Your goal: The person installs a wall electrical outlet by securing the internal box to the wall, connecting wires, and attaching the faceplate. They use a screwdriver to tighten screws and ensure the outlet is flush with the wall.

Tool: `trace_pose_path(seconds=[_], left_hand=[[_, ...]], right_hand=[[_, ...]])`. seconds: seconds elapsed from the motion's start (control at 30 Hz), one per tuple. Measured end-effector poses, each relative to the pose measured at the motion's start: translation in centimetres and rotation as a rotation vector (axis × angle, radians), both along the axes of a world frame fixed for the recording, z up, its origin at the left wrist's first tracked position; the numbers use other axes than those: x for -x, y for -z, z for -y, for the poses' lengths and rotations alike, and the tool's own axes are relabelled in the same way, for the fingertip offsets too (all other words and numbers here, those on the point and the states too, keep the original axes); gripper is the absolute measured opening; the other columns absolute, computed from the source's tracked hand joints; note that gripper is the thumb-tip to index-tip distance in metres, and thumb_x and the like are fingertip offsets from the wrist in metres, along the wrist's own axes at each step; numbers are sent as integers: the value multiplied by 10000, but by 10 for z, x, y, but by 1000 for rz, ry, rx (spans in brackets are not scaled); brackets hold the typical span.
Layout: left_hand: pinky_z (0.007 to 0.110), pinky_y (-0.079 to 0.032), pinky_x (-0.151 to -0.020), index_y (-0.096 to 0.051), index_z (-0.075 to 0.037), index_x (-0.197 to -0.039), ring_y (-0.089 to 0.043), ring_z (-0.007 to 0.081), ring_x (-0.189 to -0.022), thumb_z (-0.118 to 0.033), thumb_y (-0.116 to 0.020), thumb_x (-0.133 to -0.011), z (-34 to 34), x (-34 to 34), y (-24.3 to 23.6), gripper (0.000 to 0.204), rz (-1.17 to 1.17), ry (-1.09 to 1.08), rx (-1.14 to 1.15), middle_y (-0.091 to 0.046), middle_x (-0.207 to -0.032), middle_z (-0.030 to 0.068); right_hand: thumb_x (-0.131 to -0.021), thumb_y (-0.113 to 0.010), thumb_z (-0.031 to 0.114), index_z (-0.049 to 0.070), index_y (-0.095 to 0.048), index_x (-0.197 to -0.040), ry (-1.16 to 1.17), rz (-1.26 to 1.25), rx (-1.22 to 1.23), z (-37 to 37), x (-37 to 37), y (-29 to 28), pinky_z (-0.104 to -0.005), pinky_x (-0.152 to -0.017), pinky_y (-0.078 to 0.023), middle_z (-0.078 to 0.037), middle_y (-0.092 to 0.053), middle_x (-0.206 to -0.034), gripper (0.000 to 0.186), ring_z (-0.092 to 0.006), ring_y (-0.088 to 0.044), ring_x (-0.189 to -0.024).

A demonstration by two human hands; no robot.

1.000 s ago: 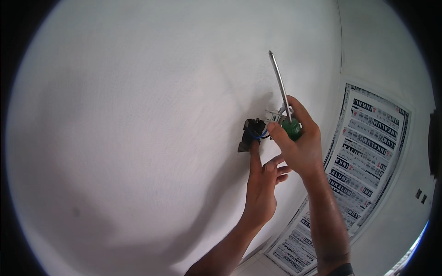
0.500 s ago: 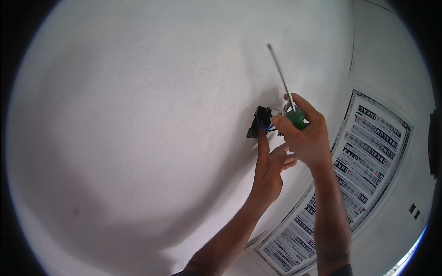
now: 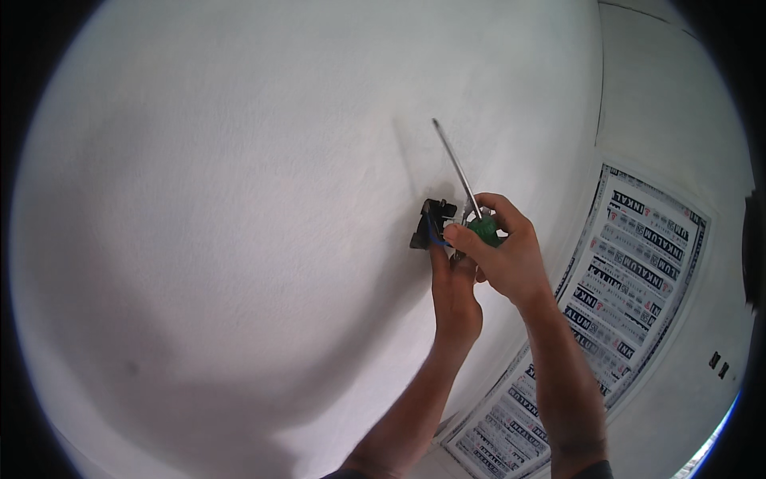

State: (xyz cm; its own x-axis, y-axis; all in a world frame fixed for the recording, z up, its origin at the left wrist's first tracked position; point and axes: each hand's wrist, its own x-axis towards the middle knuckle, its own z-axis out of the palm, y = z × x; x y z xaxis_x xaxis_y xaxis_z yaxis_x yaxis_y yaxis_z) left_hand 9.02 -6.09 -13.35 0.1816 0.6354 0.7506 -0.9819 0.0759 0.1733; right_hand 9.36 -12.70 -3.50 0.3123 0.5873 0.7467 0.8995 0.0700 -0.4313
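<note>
A black electrical box (image 3: 424, 226) sits at the white wall (image 3: 239, 199), with a blue wire (image 3: 435, 231) curving out of its front. My right hand (image 3: 511, 251) is closed round the green handle of a screwdriver (image 3: 456, 164), its metal shaft pointing up and left, tip free. The thumb and fingertips of that hand are also at a small pale fitting beside the box, mostly covered. From below, my left hand (image 3: 456, 299) reaches up. Its index finger lies at the box's lower edge; the other fingers look curled toward the fitting, partly hidden behind my right hand.
To the right a long panel (image 3: 630, 275) covered in printed film runs down at a slant. Two small dark openings (image 3: 719, 365) show in the wall beyond it. A bright edge lies at the lower right, and a dark object (image 3: 752, 251) stands at the far right rim.
Both hands, the screwdriver and the box now appear further left and lower in view. My left hand's fingers have drawn up closer to the fitting and under my right hand.
</note>
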Motion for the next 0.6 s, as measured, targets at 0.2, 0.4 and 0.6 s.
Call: trace_pose_path(seconds=[0.2, 0.4, 0.6], left_hand=[[260, -532, -794, -112, 11, -1643, -658, 129, -941, -80, -380, -1084, 16, -3, -2, 627, -31, -351, 7, -659, -1188, 170], [281, -566, -840, -60, 10, -1641, -719, 209, -1086, -88, -448, -1083, 18, -4, -5, 686, -22, -434, 36, -688, -1250, 236], [297, -582, -857, -101, 8, -1626, -716, 235, -1118, -114, -476, -1084, -5, 5, -5, 670, -70, -197, -59, -665, -1274, 235]], right_hand=[[-838, -862, 343, -50, -665, -1230, -103, -54, -91, -9, -17, 7, -301, -678, -579, -131, -731, -934, 589, -174, -711, -778], [-830, -873, 294, -55, -676, -1201, -142, -157, -39, -1, -6, -9, -278, -637, -563, -115, -718, -887, 546, -154, -695, -729], [-838, -873, 241, -65, -671, -1197, -143, -154, -53, -6, -4, -9, -280, -590, -553, -109, -707, -866, 514, -150, -696, -720]])
